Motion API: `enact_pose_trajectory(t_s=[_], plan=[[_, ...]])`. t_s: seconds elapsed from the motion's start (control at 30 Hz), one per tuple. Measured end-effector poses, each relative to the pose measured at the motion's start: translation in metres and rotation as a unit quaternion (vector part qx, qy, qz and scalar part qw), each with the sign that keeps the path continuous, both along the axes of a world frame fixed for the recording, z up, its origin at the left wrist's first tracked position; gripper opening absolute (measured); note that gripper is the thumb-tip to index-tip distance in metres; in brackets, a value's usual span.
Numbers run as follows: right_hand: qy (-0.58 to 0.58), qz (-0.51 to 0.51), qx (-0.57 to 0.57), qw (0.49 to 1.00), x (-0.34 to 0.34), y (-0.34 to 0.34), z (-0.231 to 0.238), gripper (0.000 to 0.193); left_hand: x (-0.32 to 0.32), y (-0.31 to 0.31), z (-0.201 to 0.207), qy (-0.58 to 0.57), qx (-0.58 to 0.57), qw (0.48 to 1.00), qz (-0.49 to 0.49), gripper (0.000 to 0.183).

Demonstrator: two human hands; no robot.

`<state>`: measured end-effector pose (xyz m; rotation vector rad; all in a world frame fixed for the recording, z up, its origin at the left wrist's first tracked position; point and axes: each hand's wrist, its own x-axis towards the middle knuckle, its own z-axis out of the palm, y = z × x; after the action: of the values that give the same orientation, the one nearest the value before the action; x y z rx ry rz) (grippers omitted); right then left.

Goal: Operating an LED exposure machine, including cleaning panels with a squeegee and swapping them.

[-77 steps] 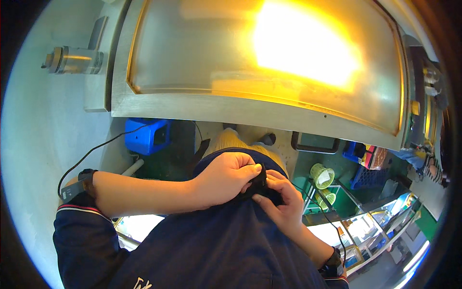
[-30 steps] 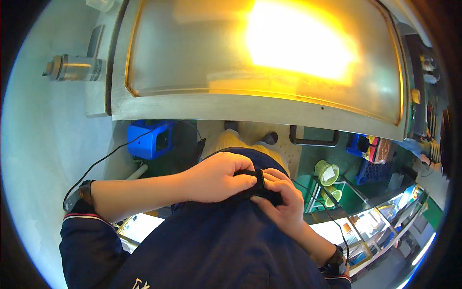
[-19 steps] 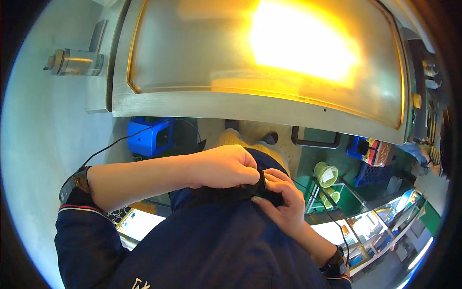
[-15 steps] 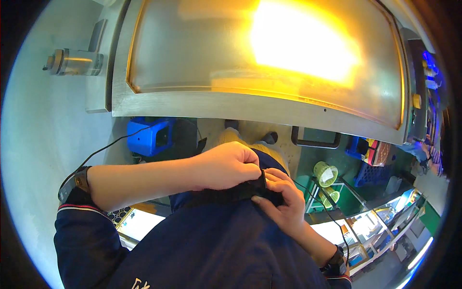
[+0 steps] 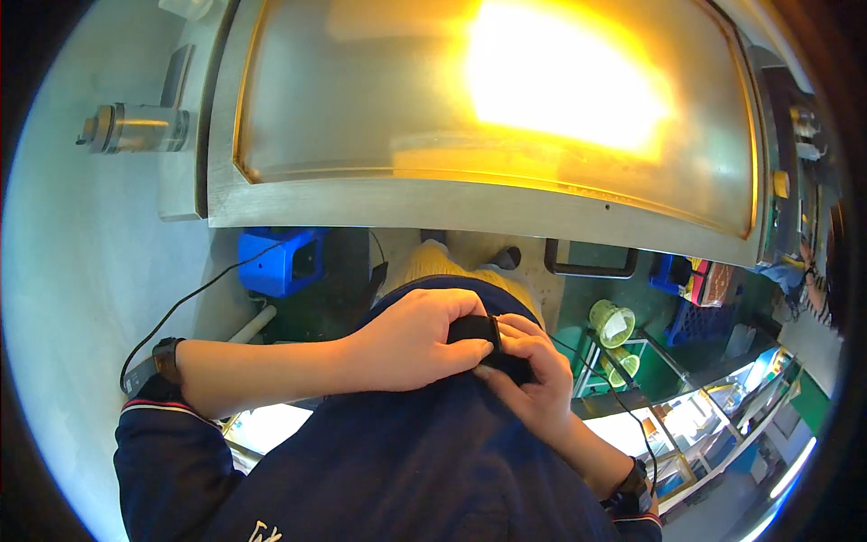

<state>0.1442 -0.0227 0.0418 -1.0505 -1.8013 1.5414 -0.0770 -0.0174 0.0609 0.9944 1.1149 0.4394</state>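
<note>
At my waist, both hands work on a black strap that looks like a belt; a dark edge, perhaps a buckle, shows between the hands. My left hand pinches the strap between thumb and fingers. My right hand is curled round the strap's other side, its thumb beneath and its fingers on top. The hands nearly touch. Part of the strap is hidden behind the fingers and against my dark blue shirt. Each wrist wears a black band, with thin cables running from them.
A large metal-framed machine panel with a bright yellow glow stands before me, a black handle below it. A blue plastic stool is at left. Green buckets and a rack are at right. A metal cylinder juts out far left.
My left hand has shifted slightly down, its thumb now lying along the strap, and more of the strap shows. My left forearm has lowered; my right hand stays almost still.
</note>
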Motion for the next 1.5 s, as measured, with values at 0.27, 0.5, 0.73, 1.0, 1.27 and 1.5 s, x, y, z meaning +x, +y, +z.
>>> enact_pose_trajectory(t_s=[0.27, 0.5, 0.73, 1.0, 1.27, 1.5], plan=[[-0.032, -0.001, 0.006, 0.999, 0.004, -0.001, -0.003, 0.04, -0.002, -0.003, -0.028, 0.055, 0.364, 0.93, -0.028, 0.036], [-0.02, -0.012, -0.005, 1.0, 0.003, -0.001, -0.005, 0.04, 0.002, -0.004, -0.022, 0.119, 0.39, 0.913, -0.027, 0.035], [-0.016, -0.02, -0.033, 0.999, 0.002, -0.001, -0.004, 0.039, 0.008, 0.002, -0.018, 0.139, 0.427, 0.893, -0.033, 0.024], [-0.022, -0.037, -0.074, 0.996, 0.002, -0.003, -0.005, 0.039, 0.002, 0.007, -0.014, 0.215, 0.523, 0.82, -0.089, 0.023], [-0.026, -0.004, -0.005, 1.0, 0.0, 0.003, 0.007, 0.037, -0.017, 0.021, -0.01, 0.087, 0.437, 0.881, -0.157, 0.022], [-0.025, 0.004, 0.007, 1.0, -0.001, 0.001, 0.008, 0.037, -0.013, 0.028, -0.011, 0.094, 0.493, 0.843, -0.193, 0.02]])
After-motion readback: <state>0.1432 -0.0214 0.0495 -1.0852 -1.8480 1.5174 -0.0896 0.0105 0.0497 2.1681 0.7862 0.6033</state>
